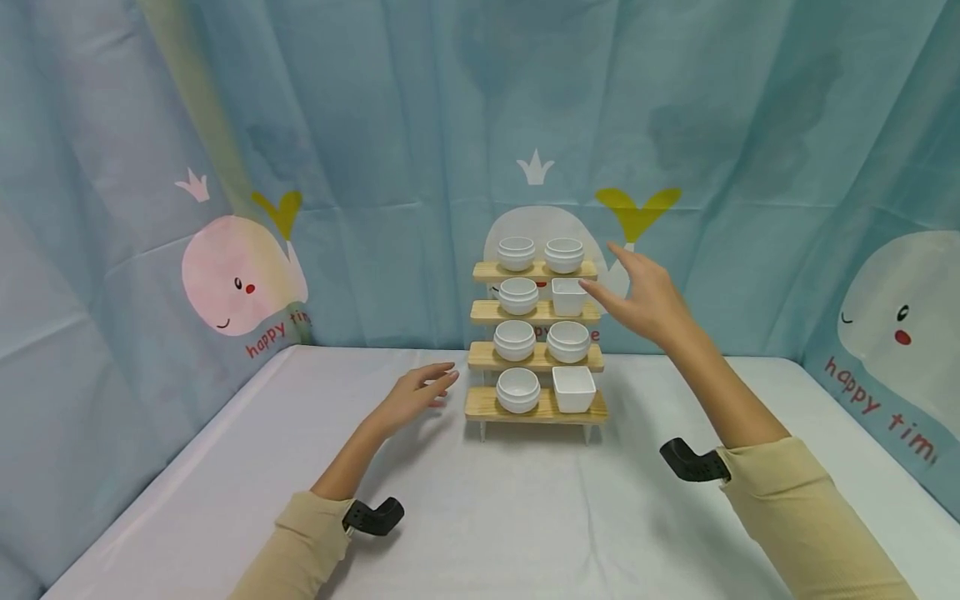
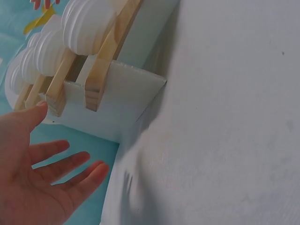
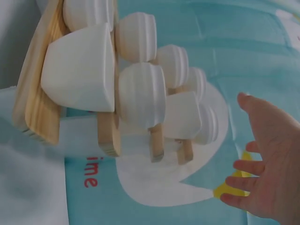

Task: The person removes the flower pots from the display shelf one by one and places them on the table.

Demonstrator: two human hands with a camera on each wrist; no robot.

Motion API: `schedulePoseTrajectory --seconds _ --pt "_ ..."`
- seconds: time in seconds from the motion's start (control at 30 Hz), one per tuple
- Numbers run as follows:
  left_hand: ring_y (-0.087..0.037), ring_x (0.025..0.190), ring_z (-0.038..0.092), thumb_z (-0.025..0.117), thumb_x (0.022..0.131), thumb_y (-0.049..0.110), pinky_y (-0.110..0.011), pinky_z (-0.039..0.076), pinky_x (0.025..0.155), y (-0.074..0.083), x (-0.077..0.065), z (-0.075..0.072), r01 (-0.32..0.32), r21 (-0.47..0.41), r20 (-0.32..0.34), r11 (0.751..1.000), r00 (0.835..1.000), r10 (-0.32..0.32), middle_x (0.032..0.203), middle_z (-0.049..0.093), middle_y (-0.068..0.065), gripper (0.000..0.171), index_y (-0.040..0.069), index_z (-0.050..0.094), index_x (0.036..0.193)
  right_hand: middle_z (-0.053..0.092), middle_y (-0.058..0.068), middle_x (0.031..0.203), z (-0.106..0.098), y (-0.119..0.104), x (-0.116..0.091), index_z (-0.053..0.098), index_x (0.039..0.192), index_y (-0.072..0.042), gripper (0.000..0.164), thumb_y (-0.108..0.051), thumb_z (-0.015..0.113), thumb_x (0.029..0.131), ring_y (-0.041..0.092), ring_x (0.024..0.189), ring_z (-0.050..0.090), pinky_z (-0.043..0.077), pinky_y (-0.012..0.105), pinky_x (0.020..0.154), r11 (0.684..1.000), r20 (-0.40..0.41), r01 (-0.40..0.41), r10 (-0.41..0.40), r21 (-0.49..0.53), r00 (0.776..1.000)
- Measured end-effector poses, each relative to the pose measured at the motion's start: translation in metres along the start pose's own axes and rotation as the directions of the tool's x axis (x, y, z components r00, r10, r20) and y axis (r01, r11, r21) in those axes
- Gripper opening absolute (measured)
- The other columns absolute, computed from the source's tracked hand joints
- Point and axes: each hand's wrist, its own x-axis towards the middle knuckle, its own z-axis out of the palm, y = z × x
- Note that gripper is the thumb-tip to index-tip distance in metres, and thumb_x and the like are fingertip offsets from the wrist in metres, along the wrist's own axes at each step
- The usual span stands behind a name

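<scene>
Rack (image 1: pixel 538 365) — btwn L fingers (image 1: pixel 437 369) & R fingers (image 1: pixel 632 260)

A stepped rack (image 1: pixel 541 363) with four light wooden boards, which are held by pale side supports, is placed upright on the white table (image 1: pixel 525 517). On each board two white bowls are set side by side, with mouths turned upward. Six round bowls (image 1: pixel 515 340) are seen, each marked by a ridge around the wall. Two square bowls (image 1: pixel 573 392), narrowed toward the base, are placed at the right end of the lowest board and of the second board from the top.
</scene>
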Motion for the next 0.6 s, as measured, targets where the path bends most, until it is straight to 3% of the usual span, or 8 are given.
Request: schedulePoseTrajectory --seconds 0.37,0.6 --pt "-0.045 0.128 0.062 0.053 0.113 0.024 -0.047 0.061 0.103 0.005 0.001 0.009 0.026 -0.185 0.040 0.982 0.999 -0.019 0.150 0.052 -0.032 0.052 -0.012 0.047 0.150 0.035 0.027 0.166 0.004 -0.011 0.014 0.033 0.164 -0.002 0.080 -0.044 0.066 0.104 0.050 0.154 0.028 0.027 0.070 0.126 0.999 0.032 0.019 -0.020 0.034 0.999" --pt "-0.044 0.128 0.062 0.051 0.113 0.020 -0.048 0.059 0.106 0.008 0.002 0.012 0.061 -0.249 0.070 0.967 0.997 -0.045 0.148 0.053 -0.032 0.049 -0.013 0.047 0.150 0.036 0.024 0.166 0.006 -0.018 0.025 0.034 0.164 -0.001 0.075 -0.039 0.064 0.106 0.046 0.154 0.031 0.029 0.065 0.127 0.998 0.048 0.043 -0.045 0.042 0.998"
